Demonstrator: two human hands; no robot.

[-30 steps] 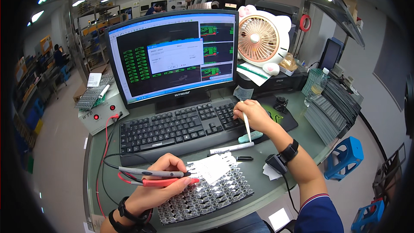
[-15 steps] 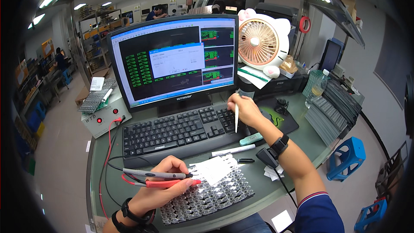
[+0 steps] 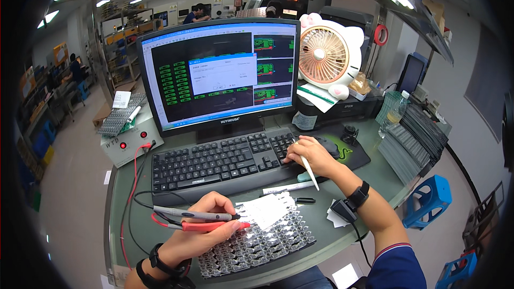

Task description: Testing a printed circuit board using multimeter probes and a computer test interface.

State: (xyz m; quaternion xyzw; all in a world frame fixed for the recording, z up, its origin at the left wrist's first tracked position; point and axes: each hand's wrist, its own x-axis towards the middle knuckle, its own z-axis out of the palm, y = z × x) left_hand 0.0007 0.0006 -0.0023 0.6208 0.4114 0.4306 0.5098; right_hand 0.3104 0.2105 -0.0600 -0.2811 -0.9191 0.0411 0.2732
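Note:
My left hand [image 3: 201, 235] is closed around two test probes, a grey one [image 3: 195, 215] with a black tip and a red one [image 3: 206, 226]. Their tips lie over a panel of many small shiny metal parts [image 3: 257, 251], beside a white paper slip [image 3: 270, 213] resting on it. With its fingertips at the number pad of the black keyboard [image 3: 214, 163], my right hand [image 3: 317, 155] grips a slim white pen-like stick [image 3: 309, 172], its free end slanting down toward me. On the monitor [image 3: 222, 115], a dialog box covers green board outlines.
A black pen [image 3: 305, 200], a white marker [image 3: 292, 187] and paper slips [image 3: 337, 220] lie between keyboard and table edge. The mouse [image 3: 327, 147] sits right of my right hand. Probe leads run to a white box [image 3: 131, 142]. Stacked panels [image 3: 404, 147] and a bottle [image 3: 395, 112] stand at right.
My right hand has moved toward me and slightly right, down the number pad. The white stick has swung from nearly upright to a slant. My left hand and the probes have barely moved.

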